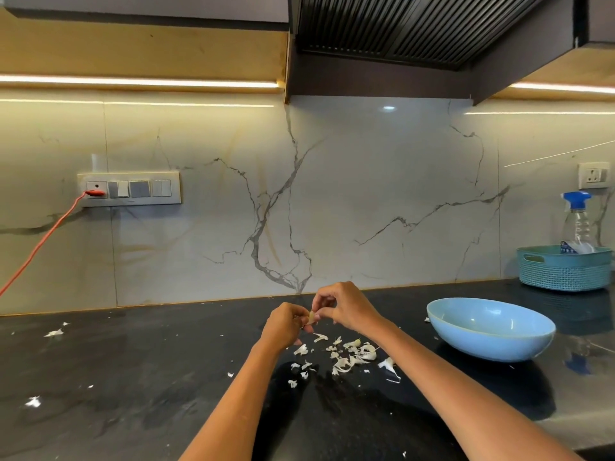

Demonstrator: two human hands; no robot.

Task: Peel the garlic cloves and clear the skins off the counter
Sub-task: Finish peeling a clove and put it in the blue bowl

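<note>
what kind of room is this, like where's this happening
Most likely a home kitchen. A slatted extractor hood hangs above a black stone counter backed by a marble-look wall, and two hands peel a garlic clove beside a blue bowl.

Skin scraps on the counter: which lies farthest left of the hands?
The lone white scrap near the counter's front left; the main pile sits under the hands.

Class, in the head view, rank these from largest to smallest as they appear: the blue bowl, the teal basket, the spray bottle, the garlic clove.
1. blue bowl, though it sits nearer the camera
2. teal basket
3. spray bottle, its base hidden inside the basket
4. garlic clove, pinched between left hand and right hand
</note>
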